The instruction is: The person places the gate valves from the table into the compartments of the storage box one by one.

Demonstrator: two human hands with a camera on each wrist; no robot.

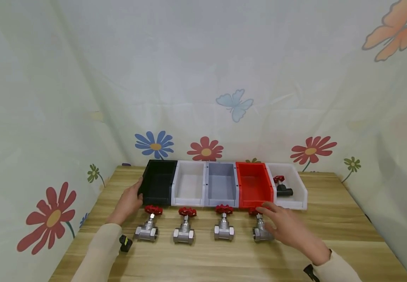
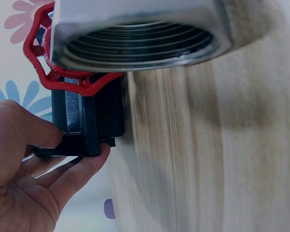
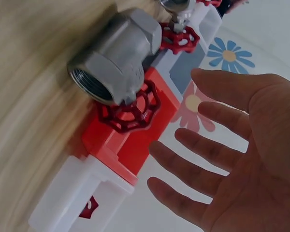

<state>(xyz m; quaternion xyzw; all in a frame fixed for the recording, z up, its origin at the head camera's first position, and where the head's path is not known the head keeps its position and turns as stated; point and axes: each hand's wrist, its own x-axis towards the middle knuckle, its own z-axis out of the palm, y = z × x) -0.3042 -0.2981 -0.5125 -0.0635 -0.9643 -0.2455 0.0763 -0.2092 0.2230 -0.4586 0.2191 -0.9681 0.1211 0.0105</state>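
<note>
Left grip (image 1: pixel 128 201) holds black bin (image 1: pixel 158 187); right (image 1: pixel 289 225) near valve (image 1: pixel 258 234).

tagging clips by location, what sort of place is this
Probably a small workstation, judging by the row of open bins, the red-handled valves lined up before them and the wood-grain table.

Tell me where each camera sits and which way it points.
Head: worn on the head, facing forward and down at five bins and four silver valves; left hand, right hand and sleeves show.
Left wrist: worn there, facing the black bin; the left hand holding it shows.
Right wrist: worn there, facing the red bin and a valve; the right hand shows.
Shared: head and right wrist show the red bin.
</note>
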